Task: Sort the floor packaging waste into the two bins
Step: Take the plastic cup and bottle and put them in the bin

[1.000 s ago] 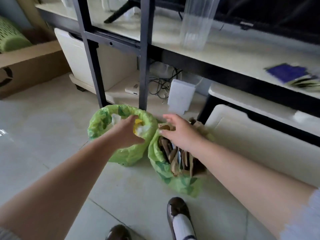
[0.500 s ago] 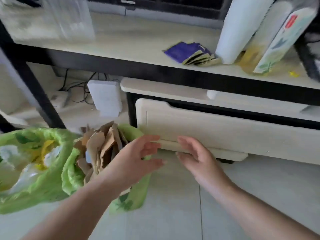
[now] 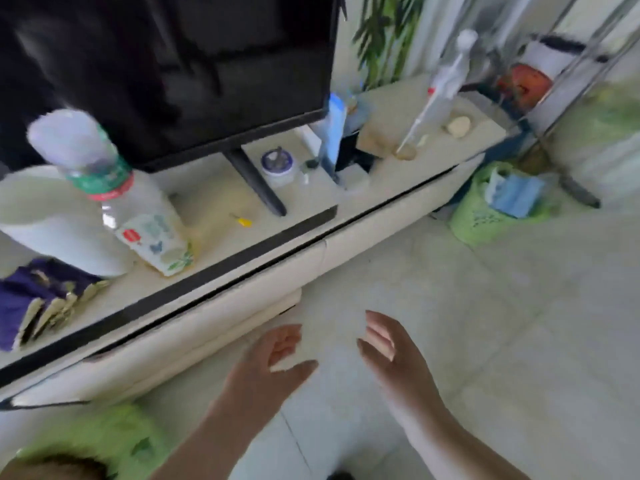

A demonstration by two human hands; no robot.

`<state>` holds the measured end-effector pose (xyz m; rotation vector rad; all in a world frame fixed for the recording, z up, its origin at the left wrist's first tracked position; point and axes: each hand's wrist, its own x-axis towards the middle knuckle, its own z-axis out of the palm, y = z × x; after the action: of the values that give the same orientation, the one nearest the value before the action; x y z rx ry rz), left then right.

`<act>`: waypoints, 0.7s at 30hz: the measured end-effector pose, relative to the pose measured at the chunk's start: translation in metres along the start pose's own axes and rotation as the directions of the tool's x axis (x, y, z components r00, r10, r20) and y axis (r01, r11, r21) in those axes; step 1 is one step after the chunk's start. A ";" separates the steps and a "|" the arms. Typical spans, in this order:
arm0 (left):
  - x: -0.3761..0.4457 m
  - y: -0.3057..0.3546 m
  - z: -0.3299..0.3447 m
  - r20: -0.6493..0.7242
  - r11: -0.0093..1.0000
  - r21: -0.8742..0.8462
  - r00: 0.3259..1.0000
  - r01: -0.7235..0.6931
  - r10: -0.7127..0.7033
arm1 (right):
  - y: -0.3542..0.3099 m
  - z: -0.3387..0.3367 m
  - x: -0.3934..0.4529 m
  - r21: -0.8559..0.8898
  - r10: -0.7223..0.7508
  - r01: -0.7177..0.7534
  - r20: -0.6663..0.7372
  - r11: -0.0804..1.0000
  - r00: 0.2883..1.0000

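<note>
Left hand (image 3: 273,368): empty, fingers spread loosely above floor tiles.
Right hand (image 3: 391,351): empty, grip wide, just beside.
Green bin (image 3: 114,441): lower left, blurred.

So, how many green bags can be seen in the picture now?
2. One green bag sits at the bottom left corner, cut off by the frame; another green bag stands far right beside the cabinet's end. More may lie out of view.

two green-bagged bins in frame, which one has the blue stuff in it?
The far green bin at the cabinet's right end, with blue and white material on top. The near bin, bottom left by the left forearm, shows brown.
</note>
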<state>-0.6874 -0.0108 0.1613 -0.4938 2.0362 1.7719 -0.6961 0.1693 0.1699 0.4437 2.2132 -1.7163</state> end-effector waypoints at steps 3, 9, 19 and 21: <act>-0.020 0.065 0.043 0.097 0.998 -0.016 0.993 0.068 -0.066 | -0.039 -0.067 -0.035 0.009 0.064 -0.064 -0.130 0.998 0.989; -0.063 0.181 0.113 0.155 0.990 0.025 0.978 0.138 -0.140 | -0.101 -0.165 -0.094 0.135 0.226 -0.203 -0.183 0.970 0.957; -0.058 0.273 0.160 0.024 0.980 -0.005 0.980 0.199 -0.199 | -0.154 -0.252 -0.045 0.176 0.213 -0.181 -0.187 0.968 0.959; -0.044 0.278 0.163 -0.013 0.976 -0.012 0.976 0.216 -0.216 | -0.158 -0.259 -0.025 0.185 0.214 -0.181 -0.176 0.966 0.961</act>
<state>-0.7798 0.1890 0.4008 -0.7040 1.9029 1.6540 -0.7528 0.3818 0.3804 0.8793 2.0735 -1.8225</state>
